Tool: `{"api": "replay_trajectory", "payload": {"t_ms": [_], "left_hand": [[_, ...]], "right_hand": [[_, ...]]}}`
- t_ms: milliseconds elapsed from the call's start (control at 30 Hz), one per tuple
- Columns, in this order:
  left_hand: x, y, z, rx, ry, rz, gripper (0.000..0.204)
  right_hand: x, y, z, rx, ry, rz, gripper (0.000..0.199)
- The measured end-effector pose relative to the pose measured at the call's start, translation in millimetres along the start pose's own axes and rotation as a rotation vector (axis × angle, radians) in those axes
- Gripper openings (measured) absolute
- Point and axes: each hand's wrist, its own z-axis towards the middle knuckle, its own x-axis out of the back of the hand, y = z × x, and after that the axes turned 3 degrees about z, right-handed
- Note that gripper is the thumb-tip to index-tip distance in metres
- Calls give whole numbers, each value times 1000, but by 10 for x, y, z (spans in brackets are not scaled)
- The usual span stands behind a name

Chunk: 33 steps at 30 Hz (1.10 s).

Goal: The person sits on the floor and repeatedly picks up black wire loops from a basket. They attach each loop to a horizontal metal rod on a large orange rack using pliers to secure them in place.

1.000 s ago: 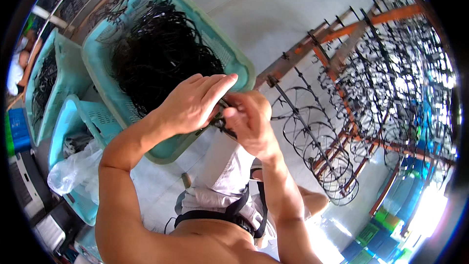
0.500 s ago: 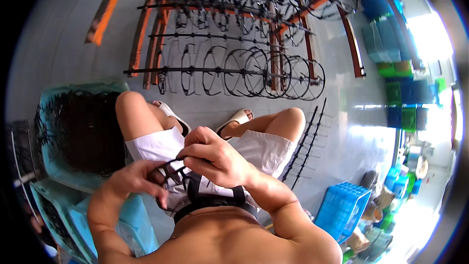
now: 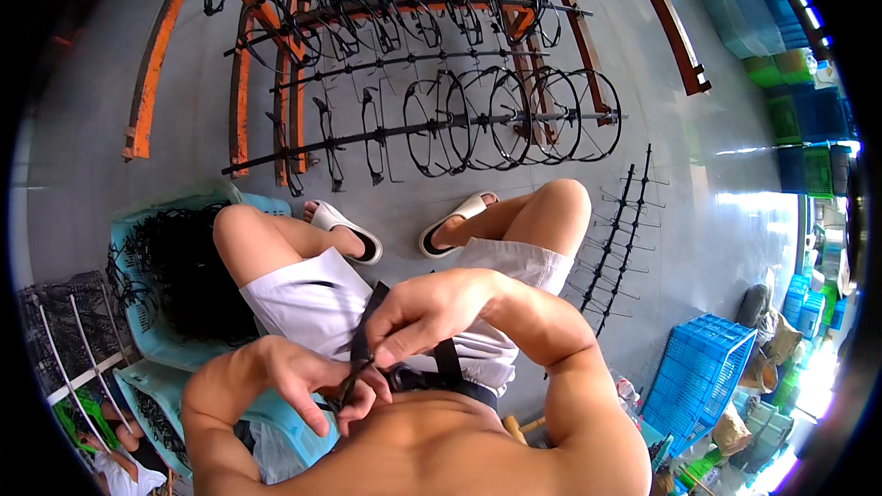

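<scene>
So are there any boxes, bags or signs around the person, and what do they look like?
No signs, labels or screens show.
Blue crate: lower right on the floor, boxy, latticed plastic.
Stacked crates: upper right, blue and green.
Teal basket: at the person's left, filled with black wire parts.
Clear plastic bag: bottom, beside the left hand, crumpled.

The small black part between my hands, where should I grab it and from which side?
Probably best gripped at its upper end, near the right hand, pinching across its thin width from above. The small black part is narrow and runs slanted between both hands, and the left hand already covers its lower end. Its exact shape is hard to make out.
</scene>
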Motion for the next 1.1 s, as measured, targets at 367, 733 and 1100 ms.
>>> {"api": "replay_trajectory", "payload": {"t_ms": [367,733,1100], "left_hand": [[494,-99,-35,-685,1523,540,35],[1355,116,299,-282,2116,1482,17],[1471,36,250,-414,2074,1487,13]], "right_hand": [[214,368,-244,636,1551,-47,13],[1271,460,523,448,1959,-400,23],[759,325,382,220,1890,-297,23]]}}
